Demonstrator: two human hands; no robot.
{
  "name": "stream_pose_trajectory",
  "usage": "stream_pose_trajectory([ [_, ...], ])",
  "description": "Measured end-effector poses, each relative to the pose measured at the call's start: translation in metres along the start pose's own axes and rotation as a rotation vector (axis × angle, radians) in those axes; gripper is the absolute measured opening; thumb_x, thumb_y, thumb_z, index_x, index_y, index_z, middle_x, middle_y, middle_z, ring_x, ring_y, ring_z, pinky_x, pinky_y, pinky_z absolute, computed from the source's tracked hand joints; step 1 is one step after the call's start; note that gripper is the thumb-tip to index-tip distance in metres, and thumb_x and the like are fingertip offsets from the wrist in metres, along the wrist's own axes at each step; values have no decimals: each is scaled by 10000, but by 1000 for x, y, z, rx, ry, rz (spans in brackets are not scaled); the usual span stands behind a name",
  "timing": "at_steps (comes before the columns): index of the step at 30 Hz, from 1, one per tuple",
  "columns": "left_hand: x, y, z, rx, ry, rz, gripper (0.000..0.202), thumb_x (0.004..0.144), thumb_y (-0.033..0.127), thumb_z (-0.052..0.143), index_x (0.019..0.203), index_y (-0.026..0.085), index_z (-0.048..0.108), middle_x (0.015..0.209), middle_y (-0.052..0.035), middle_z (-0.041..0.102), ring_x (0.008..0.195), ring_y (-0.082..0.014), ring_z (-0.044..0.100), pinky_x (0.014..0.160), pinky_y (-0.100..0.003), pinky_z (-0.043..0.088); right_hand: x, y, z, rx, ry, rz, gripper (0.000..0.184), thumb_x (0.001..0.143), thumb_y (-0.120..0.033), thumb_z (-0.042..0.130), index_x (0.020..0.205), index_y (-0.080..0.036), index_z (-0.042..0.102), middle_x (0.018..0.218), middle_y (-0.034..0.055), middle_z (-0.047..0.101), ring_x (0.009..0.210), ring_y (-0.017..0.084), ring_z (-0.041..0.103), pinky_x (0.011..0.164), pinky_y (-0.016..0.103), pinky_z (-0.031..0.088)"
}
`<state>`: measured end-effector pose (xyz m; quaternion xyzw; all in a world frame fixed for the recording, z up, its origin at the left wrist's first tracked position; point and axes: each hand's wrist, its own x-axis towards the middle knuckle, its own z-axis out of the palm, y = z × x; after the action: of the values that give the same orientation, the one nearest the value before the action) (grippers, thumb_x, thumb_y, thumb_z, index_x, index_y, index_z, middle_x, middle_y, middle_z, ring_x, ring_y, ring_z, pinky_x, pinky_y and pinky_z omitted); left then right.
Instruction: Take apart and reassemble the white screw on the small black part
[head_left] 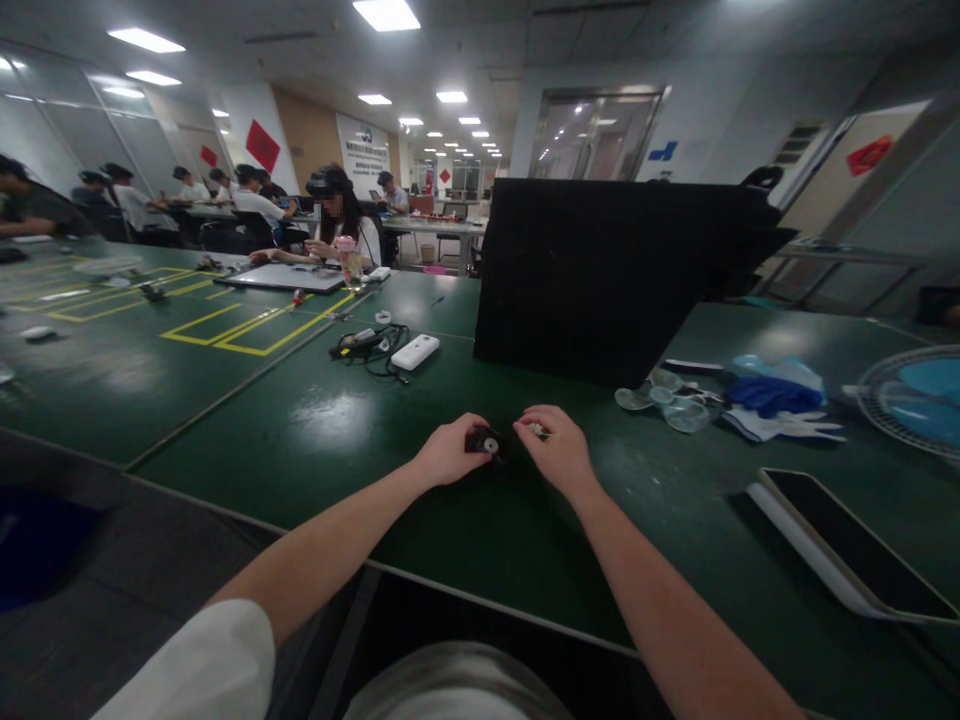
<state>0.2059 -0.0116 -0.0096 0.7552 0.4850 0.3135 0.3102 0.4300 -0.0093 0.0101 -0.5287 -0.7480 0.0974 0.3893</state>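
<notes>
My left hand (452, 452) is closed around a small black part with a pale round hub (491, 445), held just above the green table (450, 530). To its right, my right hand (559, 452) pinches a small whitish piece (537, 429) between thumb and fingers. Its kind is too small to make out. A short gap separates the two hands, and the things they hold do not touch.
Beyond my hands stands a large black panel (577, 280). Right of it lie clear fan blades (664, 398), blue and white gloves (776, 400) and a round fan grille (911, 395). A tablet-like device (855, 540) rests nearer. Ahead left are a white box (415, 351) and black cables (367, 345).
</notes>
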Motion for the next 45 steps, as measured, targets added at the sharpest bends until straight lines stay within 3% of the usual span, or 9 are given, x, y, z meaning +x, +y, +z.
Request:
stream_pose_trajectory([
  [4,1,-1,-2,-2,34,-25,486,733,281,741,1189,240,580,1005,-34,716,869,-203,684,771,-320,526,6,38,-10,-86,122,186,301,883,-392,554,1069,-201,692,1078,113,661,929,252,628,814,417,511],
  [8,0,0,-5,-16,48,-46,483,739,283,740,1194,242,583,1012,-46,722,878,-212,686,773,-324,525,9,65,-5,-177,-36,165,482,858,-475,592,1266,-219,619,1267,127,599,1064,291,597,862,445,496],
  [12,1,-1,-5,12,54,-48,477,744,300,736,1192,254,577,1029,-46,721,901,-218,686,784,-333,527,13,72,5,-255,-166,82,410,870,-391,592,1249,-239,635,1232,107,639,1103,301,586,914,461,466],
  [19,4,-8,-1,68,76,-48,480,748,302,723,1196,252,560,1007,-42,718,881,-211,686,769,-321,522,8,43,-8,-27,-197,212,345,842,-446,645,1114,-235,668,952,57,722,780,207,661,695,347,520],
  [22,3,-6,-1,68,72,-29,458,765,312,708,1196,260,562,1012,-39,717,879,-213,686,751,-320,519,1,15,-14,39,-242,132,308,854,-511,614,969,-242,713,904,37,717,753,192,649,649,329,511],
  [28,1,-3,-1,117,82,-32,463,741,332,730,1175,270,581,999,-31,714,851,-215,681,726,-310,510,-7,-23,-11,52,-298,-3,291,901,-478,556,948,-251,731,891,32,711,740,184,632,662,335,503],
  [34,0,-1,-1,111,53,-29,466,744,349,724,1181,270,581,1007,-34,711,850,-209,680,714,-304,514,-7,-20,-6,-5,-324,-39,261,906,-443,555,929,-250,730,875,31,702,741,183,629,661,332,502],
  [41,1,0,0,61,29,-24,473,741,333,732,1184,253,584,1016,-36,714,881,-201,681,742,-306,521,-9,-17,3,75,-318,34,250,870,-461,601,891,-247,728,828,17,704,694,172,614,618,315,478],
  [45,2,-4,2,43,29,-31,484,736,361,741,1179,251,580,1018,-31,714,906,-192,681,777,-308,521,-3,-2,2,304,-117,199,433,846,-625,564,941,-236,727,737,29,683,605,172,571,548,305,419],
])
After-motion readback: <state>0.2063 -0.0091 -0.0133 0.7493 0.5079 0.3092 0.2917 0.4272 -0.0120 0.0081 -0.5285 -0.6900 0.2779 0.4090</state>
